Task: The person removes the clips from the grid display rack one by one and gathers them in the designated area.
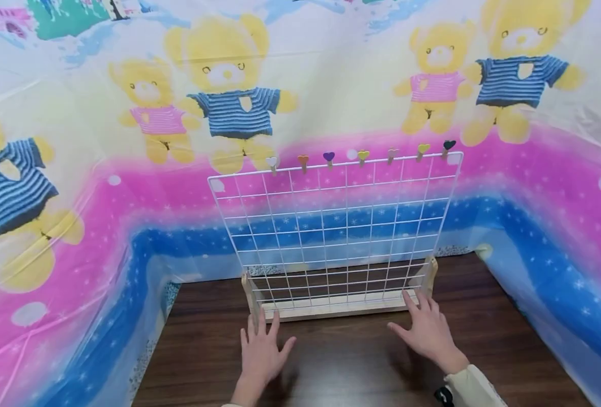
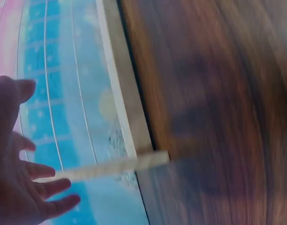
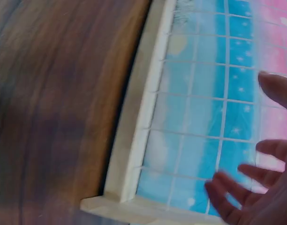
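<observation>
Right now grid [image 1: 347, 227] stands upright on the table [image 1: 341, 362], set in its wood base [image 1: 336, 308]. Left hand [image 1: 262, 350]: fingers spread, nothing held, at the grid's near left corner. Right hand [image 1: 429, 333]: fingers loosely spread, thumb out, also empty, at the grid's near right corner. Can't tell if either touches the base. Seven heart clips [image 1: 363, 156] line the grid's top edge; bear-print cloth [image 1: 331, 85] behind the grid.

no readable text, no legible labels, brands, numbers or signs
</observation>
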Action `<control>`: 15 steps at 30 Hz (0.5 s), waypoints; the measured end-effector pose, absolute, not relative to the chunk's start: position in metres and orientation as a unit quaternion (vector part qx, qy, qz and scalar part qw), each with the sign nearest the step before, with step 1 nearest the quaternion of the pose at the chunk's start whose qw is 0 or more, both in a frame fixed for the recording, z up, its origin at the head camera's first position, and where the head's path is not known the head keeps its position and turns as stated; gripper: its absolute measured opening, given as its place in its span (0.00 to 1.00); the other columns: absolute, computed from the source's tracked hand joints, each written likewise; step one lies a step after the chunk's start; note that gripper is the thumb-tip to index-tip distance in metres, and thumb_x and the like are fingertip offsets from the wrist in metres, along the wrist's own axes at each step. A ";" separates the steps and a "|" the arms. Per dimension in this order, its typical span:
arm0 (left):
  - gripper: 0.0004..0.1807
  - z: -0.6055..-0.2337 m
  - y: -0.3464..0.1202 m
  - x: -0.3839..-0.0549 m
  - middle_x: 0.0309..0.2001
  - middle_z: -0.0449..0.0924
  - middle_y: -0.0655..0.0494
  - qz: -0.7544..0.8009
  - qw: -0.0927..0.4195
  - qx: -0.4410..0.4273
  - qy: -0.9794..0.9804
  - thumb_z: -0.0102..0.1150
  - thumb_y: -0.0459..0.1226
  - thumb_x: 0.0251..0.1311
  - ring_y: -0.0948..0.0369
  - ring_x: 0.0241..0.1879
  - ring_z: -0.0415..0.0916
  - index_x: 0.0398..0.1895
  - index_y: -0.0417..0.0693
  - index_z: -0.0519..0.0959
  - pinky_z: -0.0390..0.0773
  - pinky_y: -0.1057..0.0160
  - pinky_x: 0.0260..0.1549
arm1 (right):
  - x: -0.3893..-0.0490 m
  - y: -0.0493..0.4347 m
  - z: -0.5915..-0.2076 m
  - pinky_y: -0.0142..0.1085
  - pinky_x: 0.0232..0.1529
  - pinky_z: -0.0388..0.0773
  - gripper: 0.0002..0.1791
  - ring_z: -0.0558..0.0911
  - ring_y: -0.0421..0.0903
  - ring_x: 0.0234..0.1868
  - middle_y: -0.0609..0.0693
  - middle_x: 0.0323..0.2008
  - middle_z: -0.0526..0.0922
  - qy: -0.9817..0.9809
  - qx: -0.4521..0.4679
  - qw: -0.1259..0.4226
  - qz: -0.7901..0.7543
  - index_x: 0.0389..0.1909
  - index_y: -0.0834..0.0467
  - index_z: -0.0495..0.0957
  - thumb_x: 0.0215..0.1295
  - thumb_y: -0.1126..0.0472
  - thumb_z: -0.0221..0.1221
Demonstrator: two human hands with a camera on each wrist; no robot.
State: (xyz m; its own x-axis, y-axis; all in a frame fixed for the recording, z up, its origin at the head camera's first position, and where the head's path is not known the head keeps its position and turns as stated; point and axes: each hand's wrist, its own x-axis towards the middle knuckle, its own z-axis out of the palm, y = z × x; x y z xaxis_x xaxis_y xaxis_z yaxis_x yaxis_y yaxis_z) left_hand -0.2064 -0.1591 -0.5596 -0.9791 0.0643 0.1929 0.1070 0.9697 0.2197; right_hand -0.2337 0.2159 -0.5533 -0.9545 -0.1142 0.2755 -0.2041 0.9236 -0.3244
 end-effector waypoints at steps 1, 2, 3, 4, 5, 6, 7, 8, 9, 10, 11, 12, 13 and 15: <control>0.41 -0.558 -0.164 -0.209 0.69 0.54 0.35 -0.130 0.109 -0.037 -0.985 0.47 0.62 0.62 0.35 0.64 0.54 0.70 0.46 0.60 0.59 0.34 0.55 | -0.235 0.215 -0.550 0.64 0.49 0.66 0.47 0.65 0.70 0.59 0.68 0.64 0.61 -0.966 0.095 0.133 0.199 0.67 0.61 0.64 0.55 0.34 0.60; 0.40 -0.556 -0.169 -0.211 0.67 0.56 0.33 -0.147 0.124 -0.030 -0.981 0.49 0.59 0.62 0.36 0.62 0.58 0.70 0.43 0.60 0.63 0.36 0.53 | -0.237 0.214 -0.545 0.61 0.48 0.69 0.44 0.69 0.67 0.57 0.66 0.63 0.64 -0.959 0.107 0.139 0.223 0.66 0.61 0.65 0.55 0.37 0.62; 0.40 -0.553 -0.175 -0.213 0.66 0.58 0.32 -0.169 0.138 -0.022 -0.976 0.52 0.56 0.63 0.36 0.60 0.61 0.69 0.39 0.60 0.66 0.37 0.51 | -0.238 0.213 -0.541 0.58 0.46 0.71 0.42 0.72 0.64 0.54 0.64 0.62 0.66 -0.950 0.121 0.145 0.250 0.65 0.60 0.66 0.56 0.41 0.64; 0.39 -0.549 -0.182 -0.215 0.64 0.59 0.31 -0.190 0.149 -0.016 -0.970 0.53 0.53 0.63 0.36 0.59 0.63 0.68 0.36 0.59 0.68 0.38 0.50 | -0.240 0.211 -0.536 0.54 0.45 0.74 0.39 0.75 0.60 0.52 0.62 0.61 0.69 -0.940 0.135 0.149 0.276 0.65 0.60 0.67 0.56 0.45 0.66; 0.39 -0.546 -0.188 -0.218 0.64 0.60 0.31 -0.213 0.155 -0.008 -0.965 0.54 0.51 0.64 0.37 0.58 0.64 0.68 0.33 0.58 0.69 0.39 0.49 | -0.241 0.208 -0.530 0.51 0.43 0.75 0.36 0.77 0.56 0.49 0.60 0.59 0.72 -0.930 0.148 0.153 0.300 0.64 0.59 0.69 0.56 0.48 0.66; 0.38 -0.543 -0.196 -0.222 0.63 0.61 0.30 -0.237 0.159 0.000 -0.958 0.55 0.48 0.64 0.37 0.57 0.64 0.68 0.31 0.58 0.69 0.40 0.49 | -0.243 0.205 -0.524 0.47 0.40 0.77 0.34 0.79 0.52 0.46 0.58 0.57 0.74 -0.920 0.161 0.158 0.322 0.62 0.59 0.70 0.56 0.51 0.67; 0.37 -0.540 -0.202 -0.225 0.63 0.60 0.30 -0.256 0.156 0.007 -0.954 0.55 0.46 0.64 0.37 0.57 0.64 0.67 0.30 0.57 0.68 0.40 0.50 | -0.245 0.202 -0.518 0.44 0.37 0.77 0.33 0.80 0.49 0.42 0.57 0.54 0.76 -0.911 0.171 0.162 0.337 0.62 0.58 0.71 0.56 0.53 0.67; 0.38 -0.537 -0.207 -0.228 0.63 0.59 0.29 -0.271 0.144 0.010 -0.952 0.53 0.46 0.65 0.37 0.59 0.62 0.68 0.29 0.55 0.67 0.41 0.53 | -0.246 0.199 -0.511 0.42 0.35 0.78 0.31 0.80 0.47 0.40 0.55 0.52 0.77 -0.905 0.181 0.165 0.349 0.61 0.58 0.72 0.56 0.54 0.67; 0.37 -0.533 -0.213 -0.232 0.64 0.58 0.29 -0.287 0.136 0.012 -0.948 0.53 0.44 0.66 0.37 0.60 0.61 0.68 0.28 0.54 0.65 0.41 0.54 | -0.248 0.196 -0.503 0.39 0.33 0.78 0.30 0.80 0.45 0.38 0.53 0.49 0.79 -0.899 0.191 0.169 0.357 0.60 0.58 0.73 0.56 0.55 0.67; 0.37 -0.531 -0.218 -0.237 0.64 0.57 0.28 -0.298 0.127 0.014 -0.946 0.52 0.43 0.67 0.37 0.61 0.60 0.69 0.28 0.53 0.64 0.41 0.55 | -0.250 0.192 -0.495 0.38 0.33 0.78 0.29 0.80 0.43 0.36 0.53 0.46 0.80 -0.894 0.201 0.171 0.362 0.59 0.58 0.74 0.57 0.55 0.67; 0.37 -0.528 -0.222 -0.243 0.65 0.56 0.28 -0.311 0.118 0.016 -0.943 0.51 0.43 0.67 0.37 0.61 0.59 0.69 0.29 0.51 0.63 0.41 0.56 | -0.252 0.189 -0.486 0.37 0.32 0.77 0.28 0.79 0.42 0.34 0.52 0.43 0.81 -0.890 0.209 0.171 0.368 0.58 0.57 0.74 0.57 0.55 0.67; 0.37 -0.525 -0.225 -0.248 0.65 0.55 0.28 -0.324 0.112 0.016 -0.939 0.51 0.42 0.67 0.36 0.62 0.58 0.70 0.29 0.51 0.62 0.41 0.56 | -0.254 0.185 -0.477 0.36 0.31 0.77 0.27 0.79 0.41 0.32 0.51 0.41 0.82 -0.885 0.217 0.172 0.374 0.58 0.57 0.75 0.57 0.56 0.67; 0.36 -0.522 -0.228 -0.254 0.66 0.54 0.28 -0.335 0.105 0.014 -0.936 0.50 0.42 0.68 0.37 0.62 0.58 0.70 0.29 0.50 0.62 0.41 0.57 | -0.256 0.182 -0.468 0.35 0.30 0.77 0.26 0.78 0.40 0.31 0.50 0.38 0.82 -0.882 0.224 0.170 0.378 0.57 0.57 0.75 0.58 0.56 0.66; 0.36 -0.516 -0.232 -0.265 0.66 0.53 0.29 -0.362 0.097 0.007 -0.927 0.50 0.41 0.68 0.37 0.62 0.58 0.71 0.30 0.49 0.62 0.41 0.57 | -0.258 0.175 -0.448 0.34 0.29 0.76 0.25 0.78 0.38 0.29 0.48 0.35 0.82 -0.878 0.236 0.166 0.383 0.57 0.56 0.76 0.59 0.55 0.66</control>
